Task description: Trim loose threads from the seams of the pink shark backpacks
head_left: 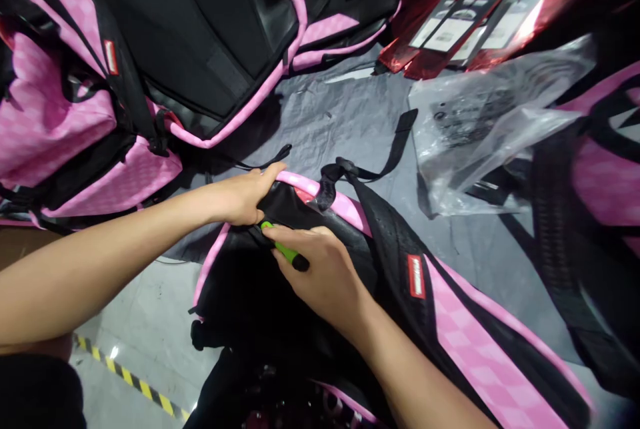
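Observation:
A black and pink backpack (320,262) lies in front of me, its checkered shoulder strap (480,342) running to the lower right. My left hand (245,197) grips the bag's edge near the pink piping, its thumb on the black fabric and its fingers over the far side. Close beside that thumb, my right hand (320,266) is closed around a small tool with a bright green and black handle (287,253). The tool's tip is hidden against the black fabric. A black webbing strap (395,149) with a buckle lies beyond the piping.
Another black and pink backpack (200,49) fills the upper left. On the grey sheet (320,116) lie a clear plastic bag (480,122) and red shiny packaging with tags (470,22). More pink and black bag parts (605,176) stand at right. Yellow-black tape (133,376) marks the floor.

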The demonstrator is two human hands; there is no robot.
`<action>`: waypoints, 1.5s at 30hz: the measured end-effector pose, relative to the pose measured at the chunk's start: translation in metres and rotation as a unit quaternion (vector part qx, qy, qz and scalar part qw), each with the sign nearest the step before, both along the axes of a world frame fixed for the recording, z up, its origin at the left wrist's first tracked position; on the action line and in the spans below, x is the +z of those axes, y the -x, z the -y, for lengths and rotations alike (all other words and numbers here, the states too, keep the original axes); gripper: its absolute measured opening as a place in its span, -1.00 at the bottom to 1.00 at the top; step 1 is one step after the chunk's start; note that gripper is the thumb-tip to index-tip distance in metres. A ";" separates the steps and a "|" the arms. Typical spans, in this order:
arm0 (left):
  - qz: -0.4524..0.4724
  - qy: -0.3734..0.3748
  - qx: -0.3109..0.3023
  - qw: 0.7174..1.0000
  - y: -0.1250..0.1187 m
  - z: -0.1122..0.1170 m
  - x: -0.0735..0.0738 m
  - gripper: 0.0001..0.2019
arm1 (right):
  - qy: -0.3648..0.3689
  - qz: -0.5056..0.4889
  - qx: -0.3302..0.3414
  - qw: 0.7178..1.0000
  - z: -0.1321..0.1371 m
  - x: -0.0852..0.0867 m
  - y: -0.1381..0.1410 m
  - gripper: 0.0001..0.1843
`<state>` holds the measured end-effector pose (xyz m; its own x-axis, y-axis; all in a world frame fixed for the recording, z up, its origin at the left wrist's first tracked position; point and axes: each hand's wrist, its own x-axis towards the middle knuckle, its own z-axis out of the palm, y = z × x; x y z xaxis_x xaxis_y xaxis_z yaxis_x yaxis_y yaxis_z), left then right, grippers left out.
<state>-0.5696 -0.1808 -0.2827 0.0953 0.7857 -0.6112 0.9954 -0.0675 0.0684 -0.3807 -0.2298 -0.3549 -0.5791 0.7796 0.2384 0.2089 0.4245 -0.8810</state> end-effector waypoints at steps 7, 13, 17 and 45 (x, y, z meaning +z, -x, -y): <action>0.009 0.006 0.005 1.000 0.001 -0.003 0.001 -0.01 | 0.033 -0.003 -0.011 0.999 -0.001 0.001 0.002 -0.65; 0.007 0.009 0.001 1.000 -0.002 -0.003 0.002 -0.01 | 0.030 0.008 -0.031 0.999 -0.001 0.001 0.002 -0.65; 0.006 0.014 0.007 1.000 -0.003 -0.004 0.003 -0.02 | 0.030 0.010 -0.038 0.999 0.000 0.001 0.003 -0.66; -0.005 0.011 -0.002 1.000 0.000 -0.005 -0.001 -0.06 | 0.034 0.022 -0.051 0.998 0.001 0.004 0.003 -0.70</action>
